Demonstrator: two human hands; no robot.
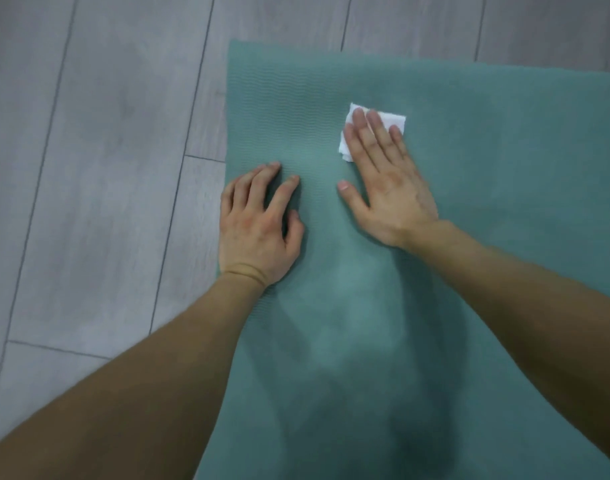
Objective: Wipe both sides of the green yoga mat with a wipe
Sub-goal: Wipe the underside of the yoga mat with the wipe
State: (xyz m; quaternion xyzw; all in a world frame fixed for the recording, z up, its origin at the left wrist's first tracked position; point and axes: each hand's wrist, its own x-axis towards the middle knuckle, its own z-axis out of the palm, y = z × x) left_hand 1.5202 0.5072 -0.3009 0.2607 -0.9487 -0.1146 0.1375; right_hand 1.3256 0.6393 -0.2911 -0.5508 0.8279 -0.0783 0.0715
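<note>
Head view: green yoga mat (487, 174) flat on the floor (89, 168), right hand (388, 188) pressing the wipe (395, 120) onto it with straight fingers — left hand (258, 226) resting at the mat's edge, fingers loosely bent, gripping nothing. Looks mid-wipe on the top side — underside likely left to do.

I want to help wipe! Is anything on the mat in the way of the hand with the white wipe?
Nothing visible is. The right hand presses the wipe flat on the green yoga mat, and the mat around it is bare. The left hand rests on the mat near its edge, apart from the wipe.
</note>
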